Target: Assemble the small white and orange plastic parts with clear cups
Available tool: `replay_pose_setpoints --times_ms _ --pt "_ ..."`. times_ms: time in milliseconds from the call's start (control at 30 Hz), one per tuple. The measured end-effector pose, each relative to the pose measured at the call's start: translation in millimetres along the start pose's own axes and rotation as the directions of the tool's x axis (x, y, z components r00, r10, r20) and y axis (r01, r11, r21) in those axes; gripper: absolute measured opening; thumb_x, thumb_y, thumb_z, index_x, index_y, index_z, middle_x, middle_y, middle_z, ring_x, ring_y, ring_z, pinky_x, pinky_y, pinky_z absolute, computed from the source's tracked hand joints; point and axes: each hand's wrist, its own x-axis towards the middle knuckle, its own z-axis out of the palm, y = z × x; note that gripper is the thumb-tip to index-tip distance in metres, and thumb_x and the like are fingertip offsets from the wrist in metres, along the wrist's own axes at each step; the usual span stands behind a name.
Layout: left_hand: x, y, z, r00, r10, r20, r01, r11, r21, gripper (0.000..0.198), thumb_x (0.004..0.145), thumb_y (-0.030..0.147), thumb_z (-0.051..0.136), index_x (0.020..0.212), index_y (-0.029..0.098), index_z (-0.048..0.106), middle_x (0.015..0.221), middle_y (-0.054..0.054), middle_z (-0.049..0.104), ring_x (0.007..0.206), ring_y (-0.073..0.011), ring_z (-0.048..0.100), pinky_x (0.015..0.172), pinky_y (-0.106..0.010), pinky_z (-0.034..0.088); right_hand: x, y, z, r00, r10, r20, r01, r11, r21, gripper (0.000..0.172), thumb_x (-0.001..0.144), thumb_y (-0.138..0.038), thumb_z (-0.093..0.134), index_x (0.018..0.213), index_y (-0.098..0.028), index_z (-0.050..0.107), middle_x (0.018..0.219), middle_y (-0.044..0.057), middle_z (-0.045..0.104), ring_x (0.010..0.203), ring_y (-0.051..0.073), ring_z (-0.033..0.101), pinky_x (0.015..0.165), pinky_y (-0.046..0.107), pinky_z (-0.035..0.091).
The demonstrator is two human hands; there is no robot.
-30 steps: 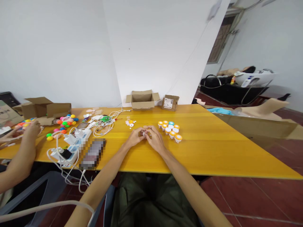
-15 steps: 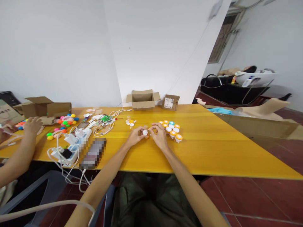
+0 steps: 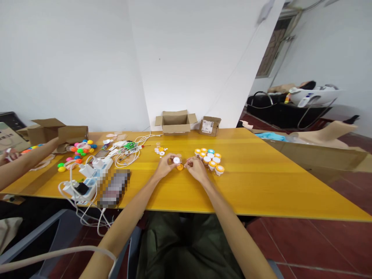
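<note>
Between the thumb and fingers of my left hand (image 3: 165, 166) is a small white round piece (image 3: 176, 159), its flat face turned up. Just below it an orange round lid (image 3: 180, 167) lies on the table. My right hand (image 3: 197, 169) is closed in a pinch a little to the right, apart from the white piece. Whatever its fingertips hold is too small to make out. Beyond my right hand stand several small jars (image 3: 212, 164) with orange, white and teal tops, grouped together. Small white and orange parts (image 3: 161, 153) lie behind my left hand.
Two cardboard boxes, an open one (image 3: 176, 128) and a smaller one (image 3: 209, 126), stand by the wall. On the left are a power strip (image 3: 101, 167), cables, a blurred-out phone (image 3: 114, 188) and colourful balls (image 3: 82, 149). A co-worker's arm (image 3: 31, 157) reaches over the table there.
My right hand has moved slightly down, its fingers drawn closer together. The white piece in my left hand has shifted a little up and left, exposing the orange lid. The co-worker's arm has reached further forward.
</note>
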Motion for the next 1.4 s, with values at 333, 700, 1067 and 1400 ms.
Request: replay_pose_setpoints --times_ms 333,700,1067,1400 --pt "-1 1 -0.8 1.000 -0.007 0.001 0.007 1.000 0.014 0.029 0.067 0.020 0.081 0.094 0.020 0.072 0.092 -0.002 0.074 0.086 -0.0182 0.064 0.078 -0.029 0.048 -1 5 1 1.000 0.016 0.001 -0.016 0.997 -0.071 0.015 0.070 -0.014 0.063 0.061 -0.025 0.067 0.074 0.003 0.073 0.068 0.021 0.066 0.062 0.031 0.051" --pt "-1 0 -0.1 1.000 -0.002 0.020 0.002 1.000 -0.022 0.029 0.067 0.021 0.082 0.094 0.020 0.072 0.090 -0.002 0.074 0.085 -0.0181 0.064 0.079 -0.029 0.049 -3 -7 -1 0.999 -0.024 -0.031 0.020 0.994 -0.103 0.012 0.078 -0.020 0.062 0.068 -0.025 0.065 0.077 0.003 0.070 0.072 0.021 0.064 0.069 0.032 0.050" --pt "-4 2 2.7 0.994 0.053 0.096 -0.046 0.997 -0.069 0.023 0.074 0.027 0.078 0.094 0.018 0.071 0.089 -0.003 0.074 0.080 -0.0162 0.065 0.077 -0.028 0.050 -12 -38 -3 0.963 -0.268 -0.025 0.267 0.963 -0.033 0.016 0.087 -0.016 0.054 0.085 -0.026 0.066 0.093 0.004 0.066 0.091 0.022 0.064 0.081 0.035 0.052" --pt "-7 7 3.1 0.988 0.083 0.127 -0.069 0.992 -0.108 0.027 0.074 0.030 0.079 0.098 0.018 0.071 0.089 -0.003 0.075 0.078 -0.0164 0.066 0.075 -0.027 0.051 -13 -35 -1 0.936 -0.351 -0.022 0.348 0.934 -0.087 0.021 0.087 -0.012 0.053 0.088 -0.026 0.068 0.101 0.006 0.066 0.097 0.023 0.063 0.084 0.037 0.054"
